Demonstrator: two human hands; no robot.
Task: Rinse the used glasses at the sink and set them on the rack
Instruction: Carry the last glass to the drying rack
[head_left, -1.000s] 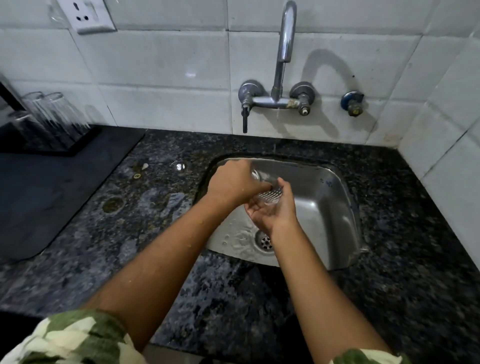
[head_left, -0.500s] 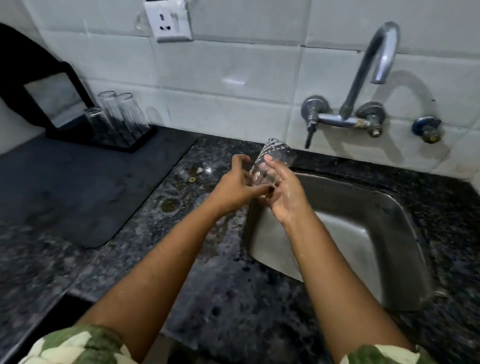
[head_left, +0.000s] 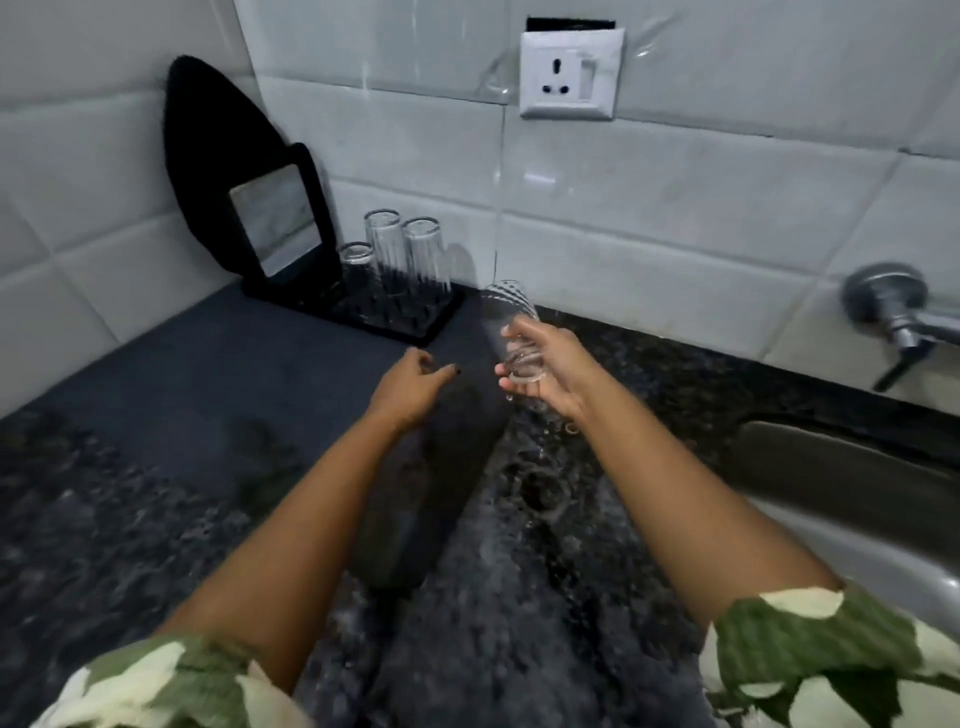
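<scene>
Head view: the right hand (head_left: 548, 371) grips a patterned glass (head_left: 511, 332) over the counter (head_left: 156, 519), between the sink (head_left: 841, 467) and the rack (head_left: 400, 317) at the back edge; the left hand (head_left: 410, 387) hovers empty, fingers loosely open. To set it well, I'd turn it mouth-down and lower it beside the upturned glasses (head_left: 402, 249) without knocking them.

We are in a home kitchen: a speckled dark stone counter (head_left: 519, 649) meets a white tiled wall (head_left: 675, 218) with a socket (head_left: 570, 74), a steel sink (head_left: 857, 499) sits under a wall tap (head_left: 904, 322), and upturned glasses (head_left: 402, 249) stand on a black rack (head_left: 415, 325).
</scene>
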